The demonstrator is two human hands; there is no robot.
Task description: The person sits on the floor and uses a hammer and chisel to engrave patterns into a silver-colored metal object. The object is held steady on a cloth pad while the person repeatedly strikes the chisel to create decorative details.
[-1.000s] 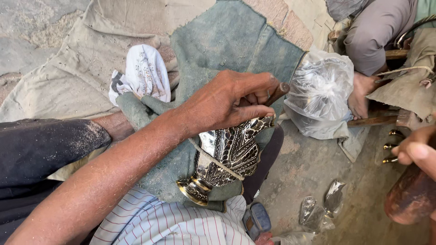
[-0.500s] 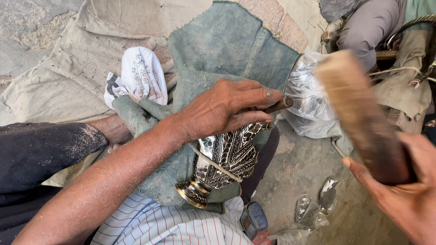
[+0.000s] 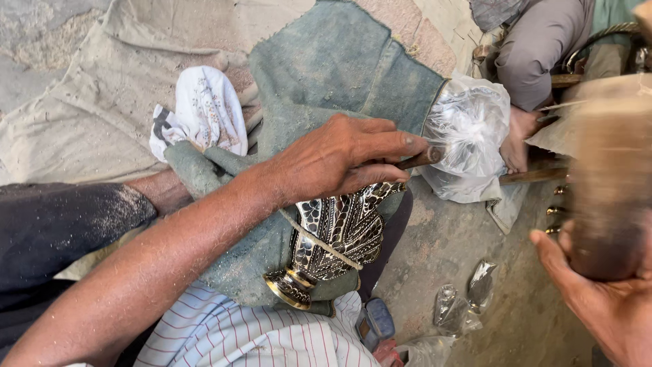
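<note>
Blur obscures the wooden mallet (image 3: 611, 197) gripped in the right hand (image 3: 604, 306), both cut off at the frame edge. Left hand (image 3: 339, 160), fingers closed, pins a thin chisel (image 3: 421, 159) against the engraved metal vase (image 3: 333, 241) lying on green cloth (image 3: 339, 75). Beside it sits a crumpled clear plastic bag (image 3: 468, 132).
</note>
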